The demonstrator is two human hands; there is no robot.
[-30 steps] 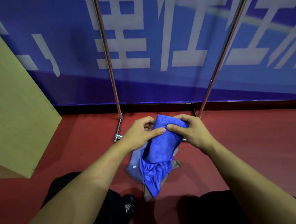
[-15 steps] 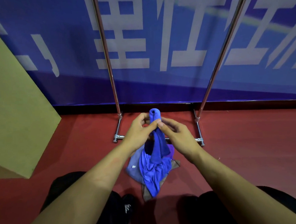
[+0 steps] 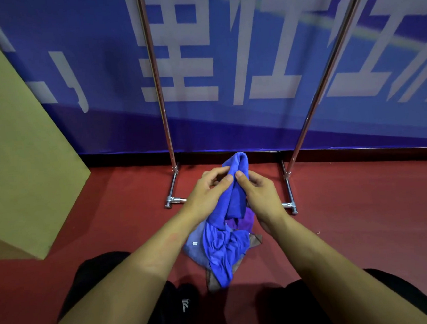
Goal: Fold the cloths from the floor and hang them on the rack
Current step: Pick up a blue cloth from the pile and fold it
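Dark red floor (image 3: 362, 214) fills the lower half of the view, smooth, slightly glossy; at 12 o'clock a blue banner wall (image 3: 230, 125) with big pale characters, dark skirting strip where it meets the floor; at 9 o'clock a tan cardboard box (image 3: 23, 162), its corner resting on the floor.

Chrome rack (image 3: 161, 94): two shiny uprights rise out of frame at 11 and 1 o'clock, the right one leaning outward in the wide lens; each ends in a foot bar on the floor, the feet flanking the hands; top rail not in view.

Blue cloth (image 3: 235, 198) at centre, held up just in front of the rack feet; upper end bunched into a narrow roll, lower end hanging crumpled onto the cloth pile (image 3: 195, 249) on the floor at 6 o'clock of the hands; pile shows pale blue, purple and brownish pieces, touching and overlapping.

Left hand (image 3: 204, 192) grips the cloth from the left, fingers curled behind it and thumb pressed on the front; right hand (image 3: 260, 191) pinches it from the right, thumb tip meeting the left thumb on the fabric, other fingers curled behind.

Bare forearms come in from 7 and 5 o'clock; dark trousers and a black shoe (image 3: 186, 305) at the bottom edge, near the pile.
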